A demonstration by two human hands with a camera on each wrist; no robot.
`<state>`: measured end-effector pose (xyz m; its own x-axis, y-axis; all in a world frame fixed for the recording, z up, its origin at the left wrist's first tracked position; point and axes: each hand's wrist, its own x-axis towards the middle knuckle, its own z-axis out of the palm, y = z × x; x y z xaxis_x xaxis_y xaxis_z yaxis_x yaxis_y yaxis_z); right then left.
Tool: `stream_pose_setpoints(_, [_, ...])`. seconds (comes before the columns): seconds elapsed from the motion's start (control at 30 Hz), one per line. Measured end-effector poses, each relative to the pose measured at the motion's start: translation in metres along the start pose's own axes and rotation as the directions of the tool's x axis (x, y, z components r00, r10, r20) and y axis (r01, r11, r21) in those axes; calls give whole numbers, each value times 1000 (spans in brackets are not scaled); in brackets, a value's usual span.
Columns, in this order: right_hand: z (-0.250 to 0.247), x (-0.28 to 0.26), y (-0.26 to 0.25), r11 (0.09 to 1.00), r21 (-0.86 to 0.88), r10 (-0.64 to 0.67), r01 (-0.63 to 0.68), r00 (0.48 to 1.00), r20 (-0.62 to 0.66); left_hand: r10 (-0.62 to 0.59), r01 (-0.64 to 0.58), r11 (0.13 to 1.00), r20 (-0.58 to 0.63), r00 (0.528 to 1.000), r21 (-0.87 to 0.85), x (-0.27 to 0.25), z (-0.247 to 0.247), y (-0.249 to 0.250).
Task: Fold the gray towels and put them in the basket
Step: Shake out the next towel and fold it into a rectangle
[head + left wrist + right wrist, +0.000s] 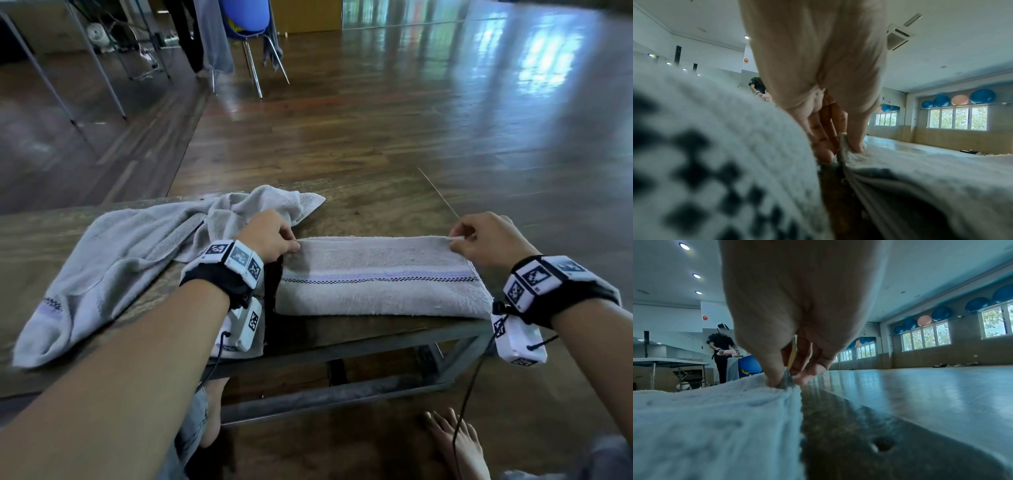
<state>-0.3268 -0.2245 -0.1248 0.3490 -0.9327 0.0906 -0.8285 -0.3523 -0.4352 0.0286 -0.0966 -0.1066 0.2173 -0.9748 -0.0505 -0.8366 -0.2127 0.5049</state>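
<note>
- Two gray towels on my tabletop: folded towel (376, 277), striped, at the near right edge; crumpled towel (113, 253) left.
- My left hand (270, 236) and right hand (486, 240) pinch its far corners.
- Dark wooden tabletop (370, 209); glossy wood floor (445, 102) beyond.

Nubby gray terry-cloth towel (376, 277) lies on a worn, matt wooden table (370, 209) with dull metal frame (342, 349); floorboards (411, 102) gleam glossy.

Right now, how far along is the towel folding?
Done: one striped gray towel lies folded into a flat band on the table. In hand: left hand and right hand pinch its far corners. Left: the crumpled towel is unfolded; no basket is in view.
</note>
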Motion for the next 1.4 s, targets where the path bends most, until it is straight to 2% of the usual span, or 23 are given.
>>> stream_pose_setpoints(0.1, [-11,-5,-10,1000,-29,-7,6,1000,-30,49,-48,999,-60,997,7,-7,-10,9])
stream_pose_setpoints(0.17, [-21,-6,-20,999,-16,-50,48,983,-177,126,-125,992,-185,975,17,-12,-20,20])
stream_pose_setpoints(0.2, [-28,-7,-25,996,-10,-83,83,957,-278,169,-169,985,-256,952,19,-15,-27,26])
stream_pose_setpoints(0.27, [-42,-10,-35,986,36,-128,164,875,-466,247,-252,967,-400,882,42,-21,-40,36])
stream_pose_setpoints(0.37, [-64,-20,-44,945,140,-133,295,739,-661,309,-376,926,-625,717,27,-32,-57,42])
stream_pose_setpoints(0.4, [-68,-25,-43,936,145,-134,319,709,-693,303,-417,909,-665,683,-14,-36,-59,42])
stream_pose_setpoints(0.43, [-69,-30,-41,934,140,-143,329,702,-698,301,-448,893,-672,676,-51,-40,-60,41])
stream_pose_setpoints(0.47, [-68,-35,-37,938,126,-159,323,724,-672,315,-461,885,-639,702,-69,-44,-60,38])
stream_pose_setpoints(0.5, [-65,-39,-31,945,113,-178,305,775,-606,344,-457,887,-562,753,-69,-48,-57,35])
stream_pose_setpoints(0.53, [-61,-44,-25,954,116,-187,275,853,-488,368,-433,900,-443,817,-51,-51,-53,30])
stream_pose_setpoints(0.57, [-56,-48,-19,966,121,-182,230,932,-314,372,-396,918,-300,878,-19,-54,-47,24])
stream_pose_setpoints(0.6, [-50,-53,-11,979,102,-167,179,979,-117,345,-346,938,-156,926,21,-56,-41,17])
stream_pose_setpoints(0.63, [-45,-58,-5,988,65,-144,141,989,45,292,-290,955,-33,956,58,-57,-33,9])
stream_pose_setpoints(0.67, [-39,-62,2,993,38,-118,113,983,143,226,-230,970,53,973,82,-56,-25,2])
stream_pose_setpoints(0.7, [-34,-64,8,996,28,-91,87,979,180,161,-170,980,92,983,101,-53,-18,-2])
stream_pose_setpoints(0.8, [-25,-63,14,999,-33,28,-23,987,157,17,-24,983,44,999,180,-44,-1,-6])
stream_pose_setpoints(0.93, [-19,-57,10,986,-87,158,-145,973,169,-124,131,967,-42,991,221,-39,11,-2])
stream_pose_setpoints(1.07, [-17,-55,6,982,-62,188,-180,968,166,-159,161,957,-30,987,242,-36,14,1])
stream_pose_setpoints(1.23, [-25,-53,-2,980,-18,196,-196,969,151,-189,189,965,-20,982,180,-32,13,2])
stream_pose_setpoints(1.4, [-40,-55,-9,979,18,201,-204,971,128,-223,229,967,-67,973,108,-30,4,5])
